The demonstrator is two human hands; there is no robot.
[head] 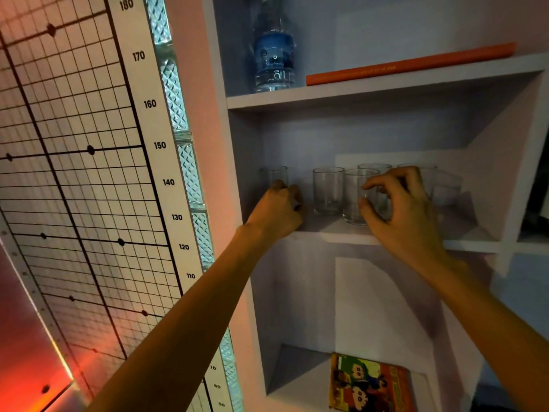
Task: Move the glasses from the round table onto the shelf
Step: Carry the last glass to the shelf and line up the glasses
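**Both hands at the middle shelf, setting glasses down**

My left hand is curled around the leftmost glass at the left end of the shelf, knuckles towards me and fingers wrapped around the lower part of the glass, so only its rim shows above them. I read that as a closed grip on it, with the base at or very near the board. My right hand is at the front glass, near the front edge at the shelf's middle. Thumb and forefinger are spread in a loose C, and the thumb tip seems to touch the wall; I can't tell whether it is gripping or has just let go.

More glasses stand on the same board: one just left of the front glass, one behind it, and fainter ones towards the right back corner, partly hidden by my right hand. They are upright and bunched close, which I take as saving room for the rest, with the left end used because it was free. The round table is out of sight.

Both forearms reach up and forward from the bottom of the view, the left one long and nearly straight, the right one bent in at the wrist. A water bottle and an orange book sit on the shelf above.
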